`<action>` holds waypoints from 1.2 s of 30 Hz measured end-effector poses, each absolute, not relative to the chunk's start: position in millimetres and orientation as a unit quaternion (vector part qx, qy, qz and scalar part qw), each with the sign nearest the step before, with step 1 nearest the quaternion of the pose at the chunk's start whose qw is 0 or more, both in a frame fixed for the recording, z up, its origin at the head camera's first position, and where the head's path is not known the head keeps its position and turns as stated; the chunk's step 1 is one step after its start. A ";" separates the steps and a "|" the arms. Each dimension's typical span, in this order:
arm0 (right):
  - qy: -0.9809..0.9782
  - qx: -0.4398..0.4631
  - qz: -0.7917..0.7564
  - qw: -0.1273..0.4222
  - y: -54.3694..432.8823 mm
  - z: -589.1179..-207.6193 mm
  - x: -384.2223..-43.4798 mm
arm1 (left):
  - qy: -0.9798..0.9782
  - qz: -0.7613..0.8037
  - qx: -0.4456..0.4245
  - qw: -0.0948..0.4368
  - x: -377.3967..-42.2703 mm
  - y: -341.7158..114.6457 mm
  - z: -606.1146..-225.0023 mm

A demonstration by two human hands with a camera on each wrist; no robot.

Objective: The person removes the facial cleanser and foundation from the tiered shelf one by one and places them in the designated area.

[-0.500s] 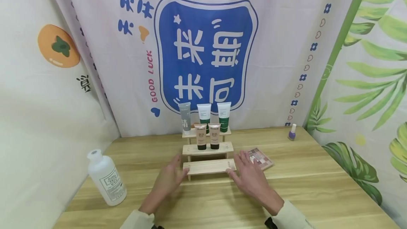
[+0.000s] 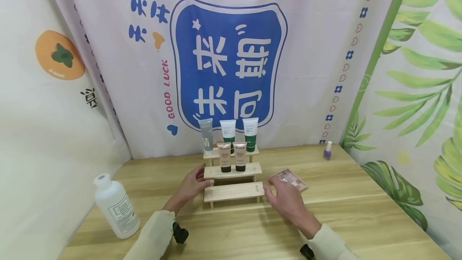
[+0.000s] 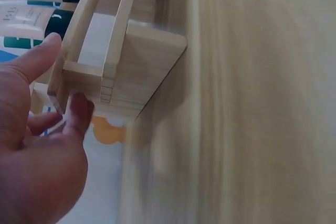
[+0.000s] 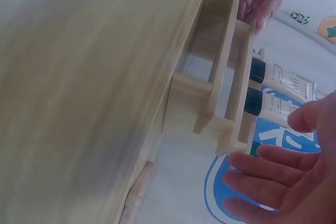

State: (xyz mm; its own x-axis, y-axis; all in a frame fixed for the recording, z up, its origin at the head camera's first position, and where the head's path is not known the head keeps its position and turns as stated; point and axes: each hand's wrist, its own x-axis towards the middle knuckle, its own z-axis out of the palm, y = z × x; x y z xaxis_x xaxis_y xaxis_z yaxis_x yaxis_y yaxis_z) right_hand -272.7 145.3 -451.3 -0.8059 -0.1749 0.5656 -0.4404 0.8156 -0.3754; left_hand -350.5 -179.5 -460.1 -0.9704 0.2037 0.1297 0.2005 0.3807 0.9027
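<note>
A three-step wooden display stand (image 2: 234,192) stands on the table. Two pink BB cream tubes (image 2: 240,156) with black caps stand on its middle step. On the top step are a grey tube (image 2: 207,135) and two white-and-green tubes (image 2: 250,135). My left hand (image 2: 190,183) is at the middle step's left end, thumb and curled fingers about the wood; the fingertips' contact is partly hidden. Beside the right end, my right hand (image 2: 288,200) has its fingers extended and apart from the stand in the right wrist view. Behind it lies an eyeshadow palette (image 2: 296,179), partly covered.
A white plastic bottle (image 2: 117,208) stands at the table's left edge. Toward the back right is a small purple nail polish bottle (image 2: 327,151). A printed curtain (image 2: 310,71) hangs behind the wooden table (image 2: 231,236).
My left hand has moved from the bottom step's left end back to the middle step. The right thumb has come off the bottom step's right end. The head view has shifted slightly.
</note>
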 end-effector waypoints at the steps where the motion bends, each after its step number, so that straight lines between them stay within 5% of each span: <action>1: -0.916 0.169 0.250 0.264 144.8 -452.0 -273.1 | 0.832 0.540 0.124 0.002 -352.5 -179.4 -460.3; 16: -0.851 0.199 0.460 0.154 119.6 -428.6 -337.0 | 0.834 0.538 0.120 0.013 -360.3 -179.3 -453.5; 36: -0.843 0.183 0.484 0.144 83.8 -427.4 -358.1 | 0.819 0.562 0.110 0.034 -367.1 -184.7 -463.0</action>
State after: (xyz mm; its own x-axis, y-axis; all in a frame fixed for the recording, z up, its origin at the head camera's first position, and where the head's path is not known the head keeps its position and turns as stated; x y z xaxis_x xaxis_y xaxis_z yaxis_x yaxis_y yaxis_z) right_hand -358.1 83.8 -427.4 -0.8915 -0.1702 0.4199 -0.4485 0.4634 -0.7643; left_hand -367.1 -184.7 -463.0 -0.9737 0.2174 0.0681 0.1418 0.3445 0.9280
